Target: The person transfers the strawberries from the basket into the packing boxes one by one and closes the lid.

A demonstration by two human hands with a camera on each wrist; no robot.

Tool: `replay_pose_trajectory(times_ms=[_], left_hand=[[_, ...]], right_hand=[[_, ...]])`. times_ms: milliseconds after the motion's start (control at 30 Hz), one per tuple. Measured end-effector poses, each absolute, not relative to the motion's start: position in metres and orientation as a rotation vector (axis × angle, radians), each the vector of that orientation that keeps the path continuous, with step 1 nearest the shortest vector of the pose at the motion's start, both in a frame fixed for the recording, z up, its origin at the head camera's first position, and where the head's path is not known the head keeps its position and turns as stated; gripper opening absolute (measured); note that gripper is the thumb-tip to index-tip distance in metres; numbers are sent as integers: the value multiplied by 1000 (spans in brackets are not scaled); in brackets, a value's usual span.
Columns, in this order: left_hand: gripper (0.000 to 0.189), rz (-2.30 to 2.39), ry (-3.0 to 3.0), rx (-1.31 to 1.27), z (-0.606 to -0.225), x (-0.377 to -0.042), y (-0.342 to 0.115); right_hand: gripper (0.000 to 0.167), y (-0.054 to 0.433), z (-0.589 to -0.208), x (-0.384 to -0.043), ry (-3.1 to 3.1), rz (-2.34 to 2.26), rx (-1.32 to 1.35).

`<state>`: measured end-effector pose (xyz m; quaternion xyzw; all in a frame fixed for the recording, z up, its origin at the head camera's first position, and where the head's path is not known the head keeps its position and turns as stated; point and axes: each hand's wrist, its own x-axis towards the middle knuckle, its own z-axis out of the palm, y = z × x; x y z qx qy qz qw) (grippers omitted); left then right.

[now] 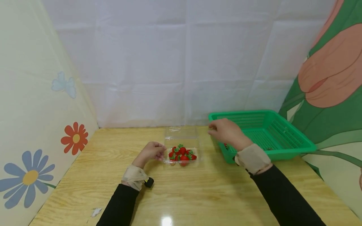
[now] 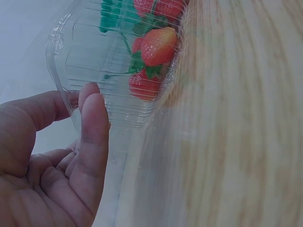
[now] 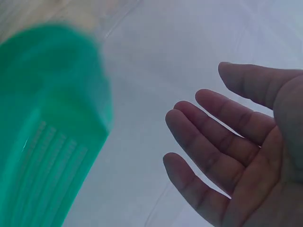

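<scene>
While the left hand [image 1: 152, 151] pinches the edge of the clear box [image 2: 85, 59], the right hand [image 1: 226, 131], loose and holding nothing, hangs by the green basket [image 1: 294, 152]. Strawberries [image 1: 184, 159] sit inside the box. This looks like box-filling; another strawberry would need a soft pinch.

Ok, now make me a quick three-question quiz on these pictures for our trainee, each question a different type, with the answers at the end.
1. Fill in: in the head view, the basket stands to the ____ of the box.
2. True or false: the right hand holds a strawberry.
3. What does the left hand pinch?
A) a strawberry
B) the basket
C) the box

Key:
1. right
2. False; in the right wrist view its fingers are spread and hold nothing.
3. C
</scene>
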<state>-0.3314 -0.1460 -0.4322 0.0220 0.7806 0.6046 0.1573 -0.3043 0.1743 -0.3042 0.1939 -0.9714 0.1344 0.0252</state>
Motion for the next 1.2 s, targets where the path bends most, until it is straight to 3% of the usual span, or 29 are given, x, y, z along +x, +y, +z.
replay_pose_trajectory(times_ms=[467,867,1200], left_hand=[[24,1720,2240,73,-434,-327,-148],[25,1721,2234,62,-435,-327,-146],[24,1723,2252,51,-434,-328,-146]], right_hand=[[32,232,-327,-308,-3199,427,441],[21,251,-361,-319,-3301,597,502],[25,256,-370,-326,-3337,704,563]])
